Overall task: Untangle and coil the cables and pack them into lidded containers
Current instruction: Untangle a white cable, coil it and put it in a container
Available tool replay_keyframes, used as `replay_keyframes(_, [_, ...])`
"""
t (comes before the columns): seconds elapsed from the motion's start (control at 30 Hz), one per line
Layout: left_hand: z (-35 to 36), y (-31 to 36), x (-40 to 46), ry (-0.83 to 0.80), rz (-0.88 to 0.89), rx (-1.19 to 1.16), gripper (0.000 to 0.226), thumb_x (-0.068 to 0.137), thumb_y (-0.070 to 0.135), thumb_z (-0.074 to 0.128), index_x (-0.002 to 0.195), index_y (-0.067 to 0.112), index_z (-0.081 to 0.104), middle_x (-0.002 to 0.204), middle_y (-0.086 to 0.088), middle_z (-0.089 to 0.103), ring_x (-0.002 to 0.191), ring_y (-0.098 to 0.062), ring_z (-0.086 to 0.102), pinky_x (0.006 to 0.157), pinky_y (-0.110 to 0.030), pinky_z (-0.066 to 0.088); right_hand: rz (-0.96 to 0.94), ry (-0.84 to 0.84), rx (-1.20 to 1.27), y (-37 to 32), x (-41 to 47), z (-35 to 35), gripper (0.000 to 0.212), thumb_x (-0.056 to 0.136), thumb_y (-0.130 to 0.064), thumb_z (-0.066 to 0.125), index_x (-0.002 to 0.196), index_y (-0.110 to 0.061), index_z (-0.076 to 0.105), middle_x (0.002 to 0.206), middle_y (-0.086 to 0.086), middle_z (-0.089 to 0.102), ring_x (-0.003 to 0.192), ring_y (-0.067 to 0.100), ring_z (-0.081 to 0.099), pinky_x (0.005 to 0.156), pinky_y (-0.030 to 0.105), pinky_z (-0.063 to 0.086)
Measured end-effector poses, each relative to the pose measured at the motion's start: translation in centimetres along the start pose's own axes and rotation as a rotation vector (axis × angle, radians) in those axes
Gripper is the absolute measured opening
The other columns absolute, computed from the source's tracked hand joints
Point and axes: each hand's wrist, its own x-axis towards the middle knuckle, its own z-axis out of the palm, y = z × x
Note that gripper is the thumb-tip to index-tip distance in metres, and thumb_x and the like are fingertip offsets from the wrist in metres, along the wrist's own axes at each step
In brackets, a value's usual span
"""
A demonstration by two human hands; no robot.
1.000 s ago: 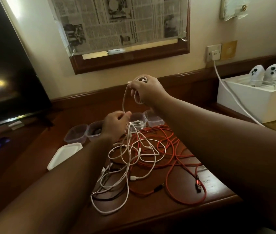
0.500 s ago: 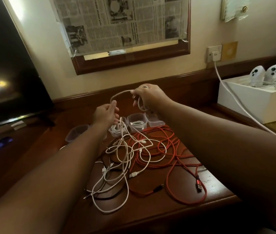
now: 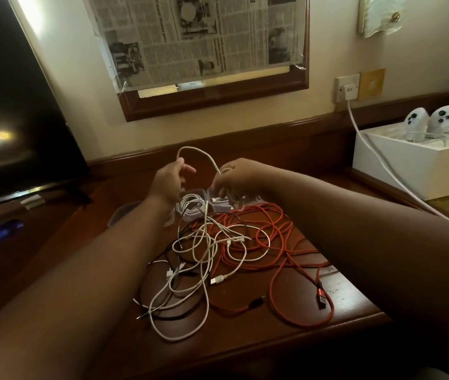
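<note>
- Nearest to me, the dark polished wooden desk point(image 3: 245, 349) runs across the bottom of the view, both my bare forearms reaching out over it
- On the desk in front, a loose tangle: thin white charging cables point(image 3: 207, 259) looped over each other, a thin black cable point(image 3: 168, 314) snaking under them on the left, and a long orange-red braided cable point(image 3: 278, 242) sprawled on the right, its metal plug end lying near the desk's right edge
- Further out, my left hand point(image 3: 167, 182) is lifted above the pile, thumb and fingertips pinched on one end of a white cable arch point(image 3: 198, 154), the other fingers loosely spread
- My right hand point(image 3: 238, 178) is just beside it, fingers curled down around the other end of that arch, with more white loops hanging bunched under the palm
- Right below the hands, small clear plastic containers: one point(image 3: 190, 207) has a coiled white cable inside, lid off, the one next to it point(image 3: 222, 205) holds a white piece I can't make out, and another clear container point(image 3: 120, 215) peeks out left of my left wrist
- Off to the left, a black flat television screen point(image 3: 12, 119) leans in
- Right side, a white open box point(image 3: 410, 165) holds two white controllers point(image 3: 432, 119), and a thick white cord point(image 3: 368, 152) runs past it up to a white wall socket point(image 3: 348, 87)
- Farthest back, a sheet of newspaper point(image 3: 196, 37) covers a dark wood-framed panel on the cream wall
</note>
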Motion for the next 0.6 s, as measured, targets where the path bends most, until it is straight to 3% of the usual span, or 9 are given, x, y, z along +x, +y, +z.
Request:
replay_keyframes(0.1, [-0.7,1.3,-1.0,-0.196,0.002,-0.231,0.044,0.101,0.029,0.026,0.084,0.011,0.063,0.057,0.002,0.028,0.048,-0.012,0.022,0.052,-0.031,0.011,0.017,-0.118,-0.098,0.1,-1.0,0.2,0.021,0.092,-0.027,0.061,0.105,-0.011,0.068,0.104,0.011,0.068,0.086,0.023,0.063,0.071,0.031,0.050])
replay_keyframes(0.2, [-1.4,2.4,-2.2,-0.313,-0.034,-0.323,0.042,0.098,0.030,0.029,0.065,0.016,0.051,0.055,0.002,0.023,0.043,-0.011,0.019,0.045,-0.024,0.013,0.018,-0.329,-0.166,0.0,-2.5,0.6,0.014,0.093,-0.026,0.061,0.103,-0.016,0.067,0.104,0.008,0.067,0.086,0.020,0.061,0.070,0.028,0.049])
replay_keyframes(0.27, [-1.7,2.6,-3.0,-0.379,-0.027,-0.299,0.040,0.097,0.028,0.031,0.061,0.017,0.044,0.056,0.002,0.020,0.044,-0.012,0.017,0.041,-0.023,0.014,0.019,-0.511,-0.215,-0.2,-3.7,1.1,0.011,0.095,-0.026,0.060,0.106,-0.023,0.063,0.107,0.000,0.064,0.095,0.014,0.061,0.080,0.027,0.051])
replay_keyframes(0.37, [-1.8,2.7,-4.5,-0.449,-0.008,-0.262,0.039,0.096,0.028,0.033,0.060,0.017,0.044,0.058,0.000,0.018,0.047,-0.013,0.015,0.045,-0.029,0.008,0.027,-0.751,-0.187,0.0,-4.8,1.6,0.050,0.092,-0.040,0.061,0.139,-0.025,0.050,0.144,-0.001,0.050,0.129,0.017,0.047,0.105,0.038,0.042])
replay_keyframes(0.47, [-2.2,3.4,-6.1,-0.497,0.011,-0.248,0.035,0.094,0.029,0.037,0.063,0.016,0.048,0.061,-0.001,0.015,0.048,-0.012,0.015,0.050,-0.032,0.007,0.045,-0.701,-0.027,0.0,-5.4,1.6,0.078,0.080,-0.054,0.055,0.149,-0.025,0.036,0.154,0.004,0.039,0.140,0.026,0.039,0.115,0.051,0.031])
replay_keyframes(0.53, [-2.4,3.9,-7.2,-0.486,0.031,-0.201,0.036,0.098,0.030,0.037,0.067,0.015,0.050,0.060,0.001,0.018,0.048,-0.012,0.018,0.049,-0.030,0.010,0.014,-0.571,0.119,-0.1,-6.0,1.6,0.071,0.082,-0.055,0.058,0.143,-0.024,0.041,0.146,0.006,0.049,0.132,0.026,0.049,0.109,0.049,0.040])
replay_keyframes(0.6, [-2.4,4.4,-8.2,-0.410,0.000,-0.176,0.038,0.100,0.029,0.038,0.068,0.015,0.053,0.054,0.004,0.024,0.045,-0.011,0.022,0.043,-0.023,0.017,-0.048,-0.419,0.237,-0.4,-6.5,1.6,0.056,0.087,-0.051,0.062,0.134,-0.022,0.050,0.132,0.006,0.058,0.118,0.024,0.060,0.093,0.041,0.053])
